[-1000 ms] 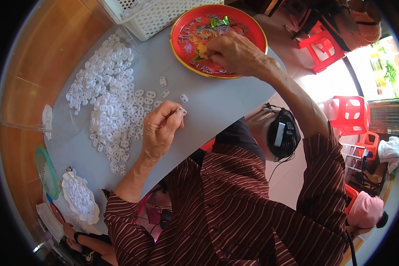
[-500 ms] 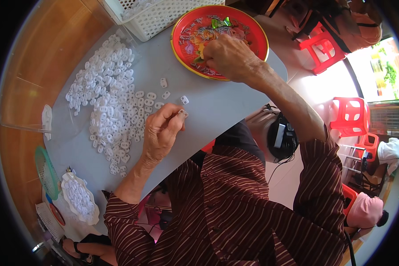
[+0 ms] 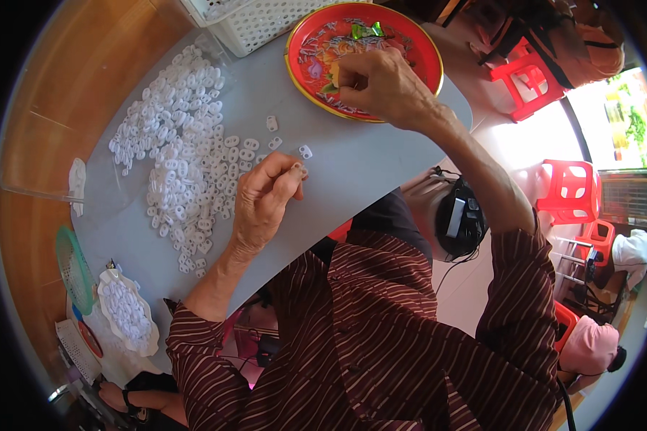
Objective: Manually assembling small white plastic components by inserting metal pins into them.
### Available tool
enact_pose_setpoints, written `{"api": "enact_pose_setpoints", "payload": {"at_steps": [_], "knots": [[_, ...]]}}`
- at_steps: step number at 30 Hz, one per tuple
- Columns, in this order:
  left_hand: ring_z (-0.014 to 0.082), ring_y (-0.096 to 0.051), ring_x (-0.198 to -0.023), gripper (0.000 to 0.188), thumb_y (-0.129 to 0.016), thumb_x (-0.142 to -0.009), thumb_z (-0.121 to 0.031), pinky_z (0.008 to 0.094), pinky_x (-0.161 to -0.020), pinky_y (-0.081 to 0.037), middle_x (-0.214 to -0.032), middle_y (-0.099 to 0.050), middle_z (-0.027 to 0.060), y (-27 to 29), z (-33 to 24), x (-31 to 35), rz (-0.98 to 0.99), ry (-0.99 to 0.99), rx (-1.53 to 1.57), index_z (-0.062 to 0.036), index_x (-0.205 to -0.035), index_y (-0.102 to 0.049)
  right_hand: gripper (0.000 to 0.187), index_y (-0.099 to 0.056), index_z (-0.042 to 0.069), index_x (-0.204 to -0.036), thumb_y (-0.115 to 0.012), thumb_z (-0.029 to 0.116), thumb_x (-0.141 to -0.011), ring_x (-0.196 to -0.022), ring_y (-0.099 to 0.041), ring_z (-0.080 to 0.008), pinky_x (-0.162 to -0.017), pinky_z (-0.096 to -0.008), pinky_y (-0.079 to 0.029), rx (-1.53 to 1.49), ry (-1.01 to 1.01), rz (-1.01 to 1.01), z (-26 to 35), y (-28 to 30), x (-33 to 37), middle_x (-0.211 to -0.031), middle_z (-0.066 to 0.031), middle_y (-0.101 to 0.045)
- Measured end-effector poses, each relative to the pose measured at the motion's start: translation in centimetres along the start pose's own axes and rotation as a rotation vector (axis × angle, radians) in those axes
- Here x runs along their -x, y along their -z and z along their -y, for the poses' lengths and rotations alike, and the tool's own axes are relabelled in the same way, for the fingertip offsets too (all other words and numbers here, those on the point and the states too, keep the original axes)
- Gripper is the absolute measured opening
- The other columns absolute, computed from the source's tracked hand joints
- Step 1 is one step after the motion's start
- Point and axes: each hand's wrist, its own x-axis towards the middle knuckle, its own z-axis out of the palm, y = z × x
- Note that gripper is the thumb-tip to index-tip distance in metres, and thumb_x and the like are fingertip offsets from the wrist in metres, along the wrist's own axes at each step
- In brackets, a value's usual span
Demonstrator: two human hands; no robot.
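My left hand (image 3: 262,201) is closed in a pinch above the grey table, a small white plastic piece (image 3: 305,171) showing at its fingertips. Just beyond the fingers lies a loose white piece with two holes (image 3: 305,151). To the left spreads a large heap of the same white pieces (image 3: 183,154). My right hand (image 3: 388,86) is over the near part of a round red tray (image 3: 292,75) with a yellow rim and flower print. Its thumb and fingers are bent together, and whatever is between them cannot be made out. Small thin grey pieces (image 3: 331,32) lie scattered in the tray.
A green wrapper (image 3: 367,31) lies in the tray. Behind stands a white perforated basket (image 3: 262,29). At the near left are a scalloped dish (image 3: 151,343) of white pieces and a green sieve (image 3: 73,269). Another person's arm (image 3: 151,402) shows at lower left. Red stools (image 3: 568,190) stand at right.
The view has shifted slightly. My right hand has changed its finger pose, with thumb and forefinger now more plainly seen over the tray. My left hand keeps its pinch.
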Motion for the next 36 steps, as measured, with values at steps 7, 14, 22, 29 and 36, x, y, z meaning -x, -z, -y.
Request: {"api": "enact_pose_setpoints", "payload": {"at_steps": [7, 14, 22, 29, 36], "knots": [[0.0063, -0.05, -0.06, 0.012, -0.053, -0.088, -0.01, 0.0217, -0.056, -0.041, -0.067, -0.054, 0.0005, 0.1, 0.4, -0.1, 0.011, -0.034, -0.033, -0.0007, -0.082, -0.058, 0.009, -0.059, -0.003, -0.076, -0.062, 0.005, -0.074, -0.057, -0.058, -0.0198, -0.059, -0.032, -0.047, -0.006, -0.011, -0.037, -1.5, -0.3, -0.9, -0.062, -0.0123, -0.059], [0.0062, -0.049, -0.059, 0.01, -0.054, -0.087, -0.009, 0.0218, -0.056, -0.04, -0.062, -0.052, 0.0003, 0.0, 0.1, 0.1, 0.006, -0.024, -0.059, -0.0008, -0.082, -0.058, 0.008, -0.063, -0.003, -0.077, -0.062, 0.005, -0.075, -0.062, -0.061, -0.0289, -0.062, -0.0369, -0.049, 0.168, 0.169, -0.003, -1.9, -1.7, -3.1, -0.069, -0.0161, -0.061], [0.0058, -0.048, -0.058, 0.011, -0.056, -0.086, -0.01, 0.0215, -0.054, -0.039, -0.061, -0.052, 0.0005, 0.1, 0.2, 0.2, 0.01, 0.001, -0.039, -0.0003, -0.081, -0.057, 0.009, -0.063, -0.004, -0.072, -0.057, 0.002, -0.073, -0.065, -0.061, -0.032, -0.064, -0.0402, -0.049, 0.453, 0.173, 0.21, -0.1, -3.0, -4.4, -0.067, -0.0195, -0.06], [0.0059, -0.048, -0.058, 0.011, -0.056, -0.086, -0.01, 0.0213, -0.054, -0.04, -0.061, -0.052, 0.0004, 0.0, 0.2, 0.1, 0.007, 0.01, -0.035, -0.0005, -0.081, -0.057, 0.009, -0.062, -0.005, -0.072, -0.056, 0.001, -0.071, -0.063, -0.06, -0.0317, -0.065, -0.0407, -0.048, 0.243, 0.125, 0.281, -0.3, -1.7, -5.2, -0.067, -0.0211, -0.058], [0.0059, -0.049, -0.059, 0.01, -0.056, -0.086, -0.01, 0.0215, -0.055, -0.04, -0.063, -0.052, 0.0006, -0.1, 0.2, 0.1, 0.009, 0.014, -0.037, -0.0008, -0.082, -0.057, 0.009, -0.062, -0.006, -0.071, -0.056, 0.0, -0.071, -0.064, -0.06, -0.0309, -0.065, -0.0401, -0.047, 0.161, 0.17, 0.219, -1.3, -2.3, -4.9, -0.066, -0.0215, -0.057]]}}
